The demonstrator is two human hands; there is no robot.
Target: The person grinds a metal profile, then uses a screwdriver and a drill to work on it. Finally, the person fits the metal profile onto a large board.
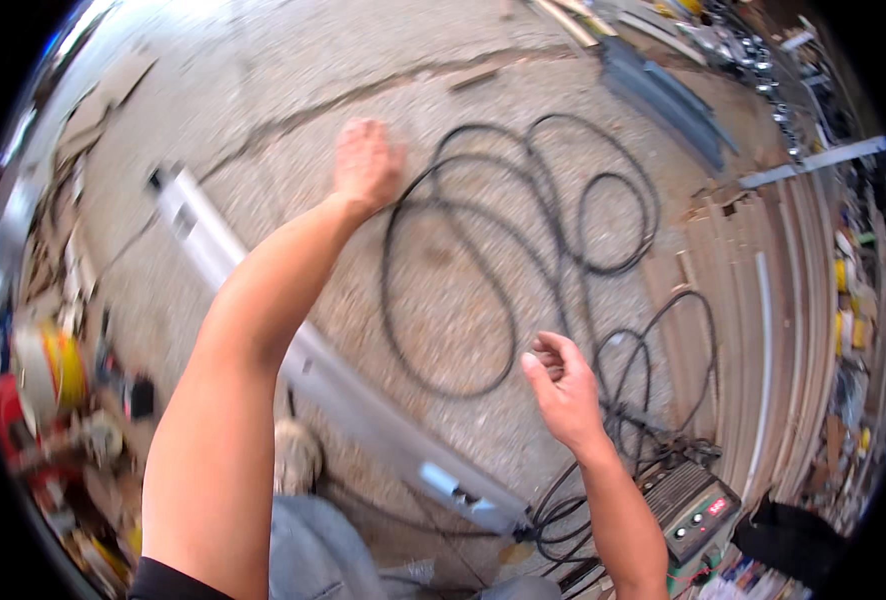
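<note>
My left hand [365, 162] is stretched far out over the gravel ground, palm down, fingers held together, with nothing in it. It hovers by the left edge of a black cable [483, 250] that lies in several loose loops. My right hand [561, 385] is raised lower right, fingers half curled and apart, empty, above the cable's lower loops. A long grey metal bar [333, 370] lies diagonally on the ground under my left forearm.
A green box-shaped machine with a red display [698, 505] sits at the lower right, cables running into it. Long boards and strips [763, 300] lie stacked on the right. Buckets and clutter [53, 380] crowd the left edge. Grey metal channels [663, 95] lie top right.
</note>
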